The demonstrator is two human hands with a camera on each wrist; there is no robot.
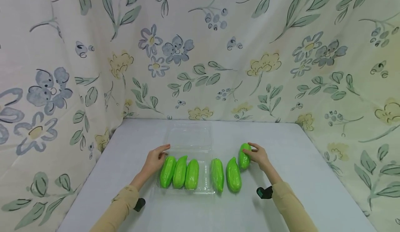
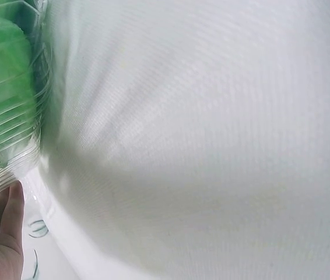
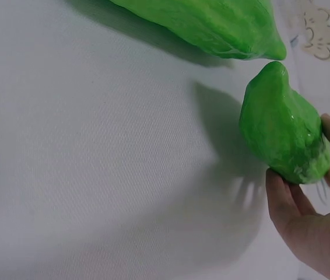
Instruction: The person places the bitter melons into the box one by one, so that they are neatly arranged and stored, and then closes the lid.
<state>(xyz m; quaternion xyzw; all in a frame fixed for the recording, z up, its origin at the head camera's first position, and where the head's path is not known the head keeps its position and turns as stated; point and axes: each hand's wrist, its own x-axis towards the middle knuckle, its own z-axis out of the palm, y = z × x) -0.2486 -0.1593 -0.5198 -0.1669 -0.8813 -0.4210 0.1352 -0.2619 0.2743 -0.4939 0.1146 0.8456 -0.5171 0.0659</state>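
Observation:
My right hand (image 1: 258, 155) grips a glossy green gourd-like vegetable (image 1: 244, 156) at the right end of the row. In the right wrist view the fingers and thumb stand round the wide end of this green vegetable (image 3: 284, 128), its pointed tip free. My left hand (image 1: 155, 159) is at the upper left of a clear plastic clamshell box (image 1: 204, 180); in the left wrist view its rather straight fingers (image 2: 13, 213) reach the ribbed wall. Three green vegetables (image 1: 179, 172) lie side by side in the box's left part. Another (image 1: 217, 175) lies at its right edge.
One more green vegetable (image 1: 233, 175) lies on the white-covered table (image 1: 175, 213), between the box and the right hand. The clear lid (image 1: 189, 136) is folded open toward the back. A flower-patterned curtain (image 1: 200, 51) hangs behind the table.

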